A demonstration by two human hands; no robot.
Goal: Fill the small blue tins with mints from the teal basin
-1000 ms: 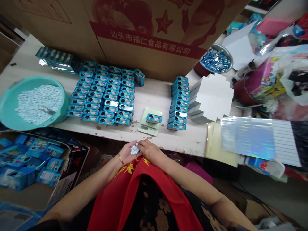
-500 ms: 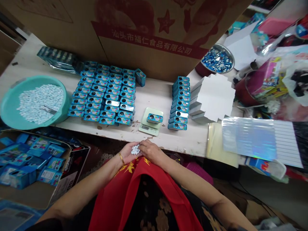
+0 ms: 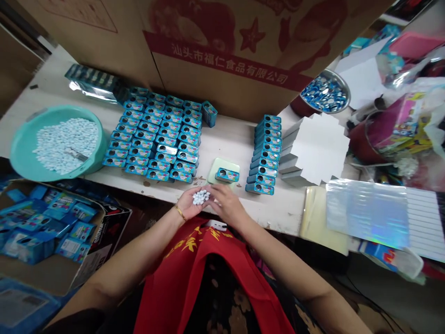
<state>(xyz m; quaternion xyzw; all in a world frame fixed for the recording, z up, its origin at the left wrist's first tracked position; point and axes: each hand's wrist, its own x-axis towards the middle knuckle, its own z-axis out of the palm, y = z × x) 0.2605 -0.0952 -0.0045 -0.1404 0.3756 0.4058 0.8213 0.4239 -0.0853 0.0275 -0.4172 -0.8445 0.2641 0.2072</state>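
Note:
My left hand (image 3: 189, 204) is cupped palm up at the table's front edge, holding a small heap of pale candies (image 3: 201, 197). Close against it on the right is my right hand (image 3: 227, 204), its fingers spread from the thumb beside the heap; I see nothing held in it. Just beyond both hands, a small blue tin (image 3: 227, 175) rests on a pale green kitchen scale (image 3: 222, 163), whose front part the right hand covers.
Rows of blue tins (image 3: 156, 139) stand left of the scale, with another column (image 3: 266, 155) to the right. A turquoise basin (image 3: 21, 160) of candies sits far left. A big carton (image 3: 222, 88) walls the back. Stacked white card (image 3: 320, 146) and a lid-filled metal bowl (image 3: 342, 88) stand right.
Both hands have moved forward and slightly right, closer to the scale. The right hand has opened away from the candies, which now show more fully in the left palm. The view has shifted slightly.

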